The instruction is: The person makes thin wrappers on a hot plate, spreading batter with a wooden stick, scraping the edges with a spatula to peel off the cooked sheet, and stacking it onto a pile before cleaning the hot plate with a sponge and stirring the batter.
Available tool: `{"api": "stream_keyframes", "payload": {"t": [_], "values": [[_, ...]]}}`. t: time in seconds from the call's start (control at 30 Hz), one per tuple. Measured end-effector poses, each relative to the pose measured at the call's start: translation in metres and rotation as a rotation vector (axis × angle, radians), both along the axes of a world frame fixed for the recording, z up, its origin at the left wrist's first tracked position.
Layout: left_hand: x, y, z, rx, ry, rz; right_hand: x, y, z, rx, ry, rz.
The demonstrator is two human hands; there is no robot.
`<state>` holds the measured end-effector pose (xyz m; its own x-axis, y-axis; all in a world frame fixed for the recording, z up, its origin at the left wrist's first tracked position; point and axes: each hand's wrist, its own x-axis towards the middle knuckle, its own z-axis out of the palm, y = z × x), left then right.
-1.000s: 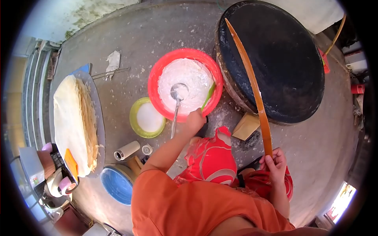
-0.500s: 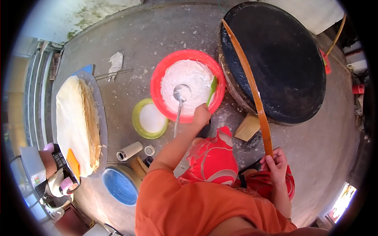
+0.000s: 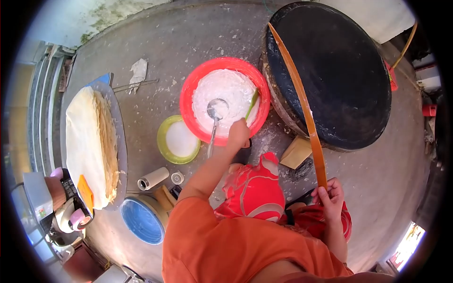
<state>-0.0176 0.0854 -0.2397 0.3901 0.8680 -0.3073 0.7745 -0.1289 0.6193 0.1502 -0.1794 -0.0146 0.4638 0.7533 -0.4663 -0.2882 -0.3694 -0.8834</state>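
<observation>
My left hand (image 3: 239, 134) is closed around the handle of a green spatula (image 3: 253, 102), whose blade rests in the white batter (image 3: 222, 89) at the right side of a red basin (image 3: 188, 85). A metal ladle (image 3: 218, 110) sits in the same batter, its handle leaning over the near rim beside my left wrist. In my right hand (image 3: 329, 194) is one end of a long, curved, brown wooden blade (image 3: 302, 96). The rest of that blade extends forward over the left part of a large round black griddle (image 3: 335, 75).
A yellow-green bowl of white contents (image 3: 181, 139) stands left of the basin. Farther left, a stack of thin flatbreads (image 3: 87, 146) lies on a round board. A blue bucket (image 3: 141, 220), a white flask (image 3: 154, 179) and a cardboard piece (image 3: 296, 152) are on the floor.
My left hand has shifted slightly up and left, turning the spatula so its blade looks narrower. My right hand and the wooden blade have barely moved.
</observation>
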Motion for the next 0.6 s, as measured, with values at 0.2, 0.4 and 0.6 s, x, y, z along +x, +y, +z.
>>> {"api": "stream_keyframes", "payload": {"t": [0.2, 0.4, 0.6], "values": [[0.031, 0.067, -0.03, 0.143, -0.029, 0.242, -0.001, 0.009, 0.004, 0.005, 0.006, 0.014], [-0.011, 0.117, -0.067, -0.733, -1.004, 0.813, -0.002, 0.012, 0.002, -0.015, 0.001, 0.019], [-0.055, 0.104, 0.007, -1.174, -1.184, 1.155, -0.005, 0.005, 0.006, 0.001, 0.003, 0.033]]}}
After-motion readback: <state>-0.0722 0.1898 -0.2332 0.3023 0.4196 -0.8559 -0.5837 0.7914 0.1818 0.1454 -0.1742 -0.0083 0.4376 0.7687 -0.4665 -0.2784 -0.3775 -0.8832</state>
